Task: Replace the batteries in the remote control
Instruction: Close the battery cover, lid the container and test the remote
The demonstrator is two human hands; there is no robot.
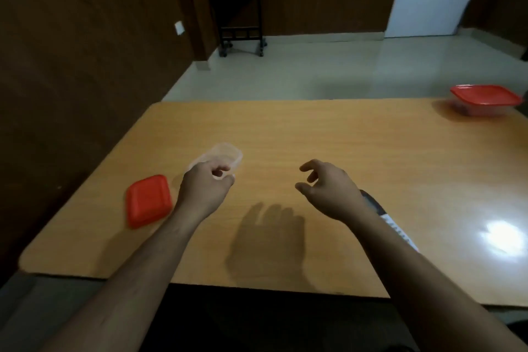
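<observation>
My left hand is at the near end of a small clear plastic container left of the table's middle, with its curled fingers and thumb around the near rim. The picture is blurred there. The container's red lid lies flat just left of that hand. Over the middle of the table my right hand hovers with loosely curled fingers and holds nothing. A black remote control with white markings lies on the table, mostly hidden under my right forearm. I see no batteries.
The wooden table has a second clear container with a red lid at its far right corner. A bright light reflection sits near the right edge. Beyond the table are a pale floor and a dark wheeled stand.
</observation>
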